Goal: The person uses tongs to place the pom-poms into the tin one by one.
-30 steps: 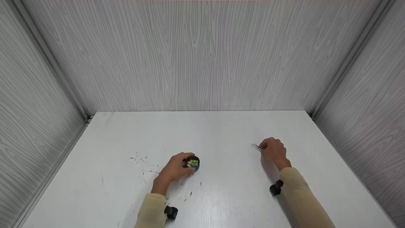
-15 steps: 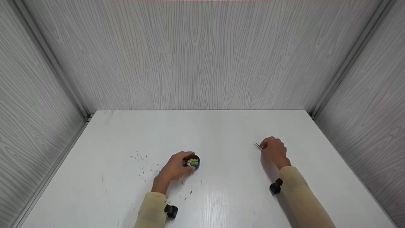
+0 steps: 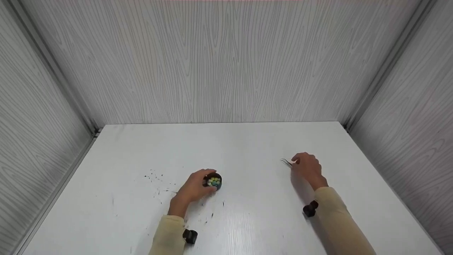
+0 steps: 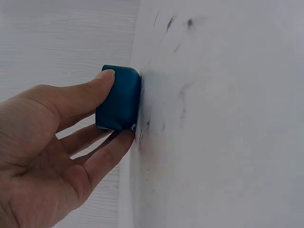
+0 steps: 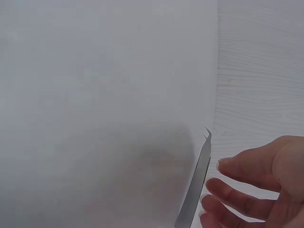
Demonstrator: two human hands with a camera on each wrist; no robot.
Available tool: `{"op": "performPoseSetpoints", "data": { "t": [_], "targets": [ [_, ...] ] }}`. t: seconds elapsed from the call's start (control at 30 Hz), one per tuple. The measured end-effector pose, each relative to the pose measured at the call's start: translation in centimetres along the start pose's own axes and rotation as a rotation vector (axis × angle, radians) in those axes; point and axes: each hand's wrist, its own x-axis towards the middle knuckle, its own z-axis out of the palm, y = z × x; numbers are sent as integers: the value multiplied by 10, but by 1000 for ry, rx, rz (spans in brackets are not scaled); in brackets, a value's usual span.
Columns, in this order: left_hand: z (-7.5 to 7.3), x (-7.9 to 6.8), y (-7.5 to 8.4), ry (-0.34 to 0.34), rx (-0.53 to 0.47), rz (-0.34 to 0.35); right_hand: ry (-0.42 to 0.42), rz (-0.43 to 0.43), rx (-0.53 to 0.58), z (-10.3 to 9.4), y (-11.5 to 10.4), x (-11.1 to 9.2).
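Observation:
A small blue round container [image 4: 118,97] stands on the white table, its open top showing yellow, green and blue balls [image 3: 214,181] in the head view. My left hand [image 3: 195,186] grips it from the left, thumb on the near side and fingers round the far side. To the right, a pair of metal tweezers [image 5: 195,185] with bent tips lies on the table. Beside them is my right hand [image 3: 307,168], its thumb [image 5: 232,165] apart from the tweezers and its fingers loosely bent. Those fingertips are very near the tweezers; whether any touch is unclear.
Dark marks and specks [image 3: 155,177] dot the white table [image 3: 247,148] around the left forearm. Grey wood-grain panels [image 3: 226,63] rise at the back and on both sides. A small black device sits at each wrist.
My right thumb and fingers have parted and let go of the tweezers, which now lie on the table. The left hand keeps its grip on the container in the same spot.

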Motion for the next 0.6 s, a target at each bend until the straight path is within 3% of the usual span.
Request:
{"op": "performPoseSetpoints", "data": {
  "t": [0.3, 0.6],
  "targets": [
    [-3, -3, 3, -16, 26, 8, 17, -81, 15, -4, 3, -9],
    [-16, -7, -1, -6, 42, 14, -10, -153, -2, -8, -2, -13]
  ]
}}
